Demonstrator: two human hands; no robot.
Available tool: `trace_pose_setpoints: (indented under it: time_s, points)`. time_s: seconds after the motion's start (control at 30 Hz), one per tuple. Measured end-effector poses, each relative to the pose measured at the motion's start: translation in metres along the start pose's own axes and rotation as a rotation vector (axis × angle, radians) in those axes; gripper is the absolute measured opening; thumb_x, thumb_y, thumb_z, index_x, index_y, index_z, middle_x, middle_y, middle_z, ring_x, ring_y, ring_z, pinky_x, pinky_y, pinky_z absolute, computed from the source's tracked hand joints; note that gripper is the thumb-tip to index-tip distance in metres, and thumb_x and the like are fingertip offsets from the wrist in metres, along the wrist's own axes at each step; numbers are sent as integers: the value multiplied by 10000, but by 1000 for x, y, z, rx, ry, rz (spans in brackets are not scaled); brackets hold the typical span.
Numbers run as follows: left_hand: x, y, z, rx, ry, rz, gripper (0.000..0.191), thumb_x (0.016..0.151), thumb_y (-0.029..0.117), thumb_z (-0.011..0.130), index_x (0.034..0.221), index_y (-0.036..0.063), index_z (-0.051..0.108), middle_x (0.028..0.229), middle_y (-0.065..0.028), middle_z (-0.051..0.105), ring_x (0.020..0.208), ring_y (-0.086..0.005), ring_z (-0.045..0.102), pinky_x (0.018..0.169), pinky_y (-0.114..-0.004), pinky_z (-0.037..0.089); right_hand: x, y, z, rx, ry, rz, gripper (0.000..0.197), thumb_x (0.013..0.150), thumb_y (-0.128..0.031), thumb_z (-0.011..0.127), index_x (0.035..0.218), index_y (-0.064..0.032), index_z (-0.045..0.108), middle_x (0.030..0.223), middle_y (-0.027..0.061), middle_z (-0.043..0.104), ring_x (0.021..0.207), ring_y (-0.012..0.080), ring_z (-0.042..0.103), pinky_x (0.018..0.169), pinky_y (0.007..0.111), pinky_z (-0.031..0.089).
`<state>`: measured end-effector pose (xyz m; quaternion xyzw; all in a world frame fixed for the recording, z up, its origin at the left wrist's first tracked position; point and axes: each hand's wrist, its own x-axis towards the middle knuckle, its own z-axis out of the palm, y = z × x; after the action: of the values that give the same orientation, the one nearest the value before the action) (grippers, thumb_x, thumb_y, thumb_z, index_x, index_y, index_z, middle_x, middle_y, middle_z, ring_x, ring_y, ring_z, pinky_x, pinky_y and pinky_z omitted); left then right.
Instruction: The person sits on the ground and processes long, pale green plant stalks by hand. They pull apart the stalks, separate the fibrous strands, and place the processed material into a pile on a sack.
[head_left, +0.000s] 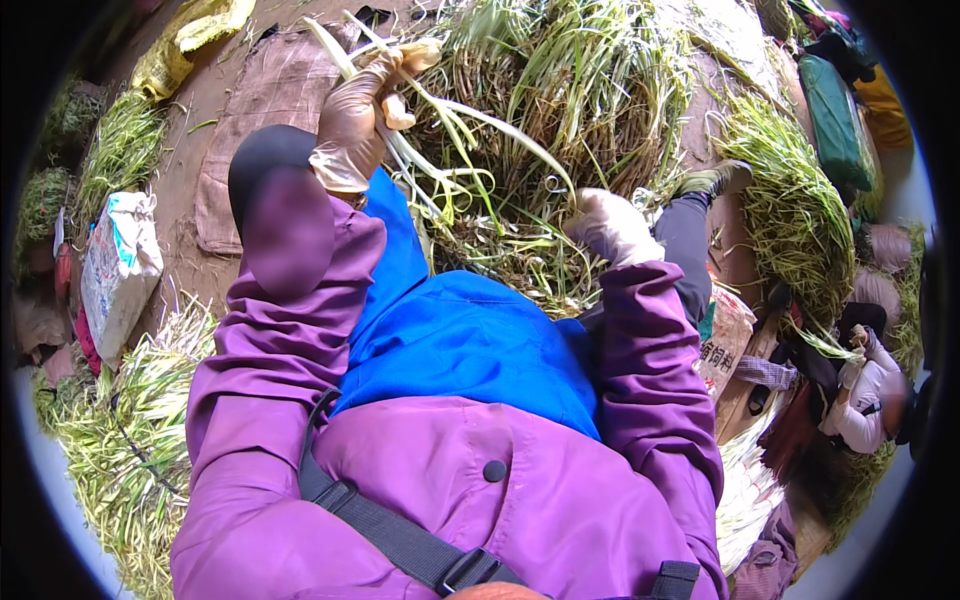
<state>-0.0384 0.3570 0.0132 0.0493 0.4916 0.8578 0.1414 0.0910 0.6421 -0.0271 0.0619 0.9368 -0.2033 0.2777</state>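
Note:
My left hand (352, 124), in a thin translucent glove, grips a few pale, leafy vegetable stalks (397, 142) that look like young garlic or leeks. Their white ends stick up past the fingers; the green leaves fan out towards the right. My right hand (611, 225), in a whitish glove, is closed at the tip of one long leaf (525, 139) that stretches across from the left hand. Beneath and beyond both hands lies a large heap of the same stalks (592, 90), with brownish lower parts. Loose trimmed leaves (510, 262) litter the ground just before my blue apron (465, 337).
A brown woven sack (255, 142) lies flat at left. Further left stands a white sack (120, 270). More stalk heaps lie at lower left (135, 435) and right (787, 202). Tied white bundles (750, 495) rest at lower right, near another person (862, 390) holding stalks.

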Motion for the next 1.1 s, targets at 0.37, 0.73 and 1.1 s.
trace_pose_setpoints:
  time_s: [0.37,0.73,1.1]
  points:
    - [-2,-11,14,-59,-202,-91,344,992,214,457,1174,-50,584,1142,-135,658,708,-23,612,442,-136,436,39,-88,11,849,-97,-321,397,861,-287,710,1169,-48,631,997,50,683,920,129,591,839,273,453]
    - [10,32,-24,-200,-276,108,337,1000,220,446,1218,-27,519,1137,-186,632,977,-177,634,703,-228,534,15,-50,56,691,-416,-167,376,913,-451,600,818,-92,659,667,-21,596,629,100,504,600,287,411]
    - [6,41,-29,134,-93,5,510,967,397,517,1215,-47,535,980,-126,685,762,-61,592,650,-182,440,42,-56,49,519,-760,-120,365,902,-433,603,911,-83,704,721,1,664,676,91,600,649,251,462]
